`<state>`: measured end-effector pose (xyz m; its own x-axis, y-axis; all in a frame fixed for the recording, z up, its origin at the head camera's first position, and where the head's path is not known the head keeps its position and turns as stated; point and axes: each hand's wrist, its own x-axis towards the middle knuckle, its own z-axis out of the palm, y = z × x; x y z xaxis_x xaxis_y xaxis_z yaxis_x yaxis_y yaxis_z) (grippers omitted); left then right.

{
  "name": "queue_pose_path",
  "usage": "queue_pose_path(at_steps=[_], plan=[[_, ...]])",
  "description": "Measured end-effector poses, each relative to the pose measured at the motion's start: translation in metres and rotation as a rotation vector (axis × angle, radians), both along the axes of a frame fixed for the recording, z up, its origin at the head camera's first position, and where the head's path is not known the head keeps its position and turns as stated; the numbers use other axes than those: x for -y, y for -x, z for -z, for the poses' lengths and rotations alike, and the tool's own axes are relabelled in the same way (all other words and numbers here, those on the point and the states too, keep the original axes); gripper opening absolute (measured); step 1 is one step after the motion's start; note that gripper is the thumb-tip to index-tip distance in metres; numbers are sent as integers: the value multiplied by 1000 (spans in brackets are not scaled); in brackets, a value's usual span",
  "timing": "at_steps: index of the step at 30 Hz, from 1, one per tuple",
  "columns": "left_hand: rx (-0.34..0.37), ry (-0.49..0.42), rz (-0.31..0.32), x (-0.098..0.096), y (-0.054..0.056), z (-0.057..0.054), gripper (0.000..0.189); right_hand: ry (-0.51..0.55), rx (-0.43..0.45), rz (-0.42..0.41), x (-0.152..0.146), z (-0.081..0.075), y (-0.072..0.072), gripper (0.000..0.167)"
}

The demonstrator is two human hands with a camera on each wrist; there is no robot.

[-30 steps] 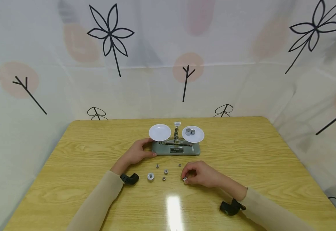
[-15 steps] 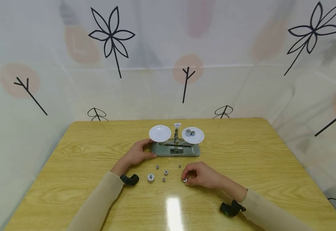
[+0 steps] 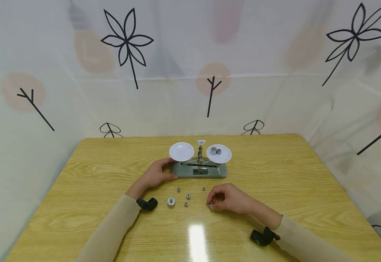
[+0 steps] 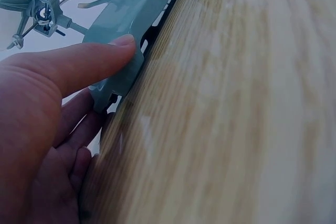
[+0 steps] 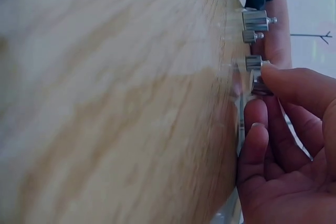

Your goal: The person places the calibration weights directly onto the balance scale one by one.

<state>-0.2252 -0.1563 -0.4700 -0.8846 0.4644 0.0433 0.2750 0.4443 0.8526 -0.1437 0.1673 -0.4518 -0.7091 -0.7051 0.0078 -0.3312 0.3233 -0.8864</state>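
Observation:
A balance scale (image 3: 183, 171) with a grey-green base stands toward the back of the table. My left hand (image 3: 153, 174) grips the left end of its base, thumb (image 4: 102, 62) on the front and the other fingers behind. The left white pan (image 3: 181, 151) is bare, and two metal weights (image 3: 213, 150) sit on the right pan (image 3: 223, 158). In front of the scale, my right hand (image 3: 232, 198) pinches a small metal weight (image 5: 260, 84) between thumb and fingers, low over the wood.
Several loose weights stand on the wooden table (image 3: 111, 225) between the hands, the largest weight (image 3: 171, 202) nearest the left wrist. A tiny weight (image 3: 203, 189) lies just left of the right hand. A patterned cloth (image 3: 177, 98) hangs behind the table.
My right hand shifts very slightly to the right with the weight in its fingers. The left hand keeps its place on the scale's base.

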Motion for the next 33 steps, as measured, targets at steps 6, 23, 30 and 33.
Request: queue_pose_path(at_steps=[6, 23, 30, 33], plan=[[-6, 3, 6, 1, 1, 0, 63, 9, 11, 10, -2, -3, 1, 15], [-14, -10, 10, -1, 1, 0, 64, -51, -47, 72, -17, -20, 8, 13], [-28, 18, -2, 1, 0, 1, 62, -77, -81, 102, -34, -32, 14, 14], [-32, 12, 10, 1, 0, 1, 62, -77, -101, 119, -42, -38, 17, 15]])
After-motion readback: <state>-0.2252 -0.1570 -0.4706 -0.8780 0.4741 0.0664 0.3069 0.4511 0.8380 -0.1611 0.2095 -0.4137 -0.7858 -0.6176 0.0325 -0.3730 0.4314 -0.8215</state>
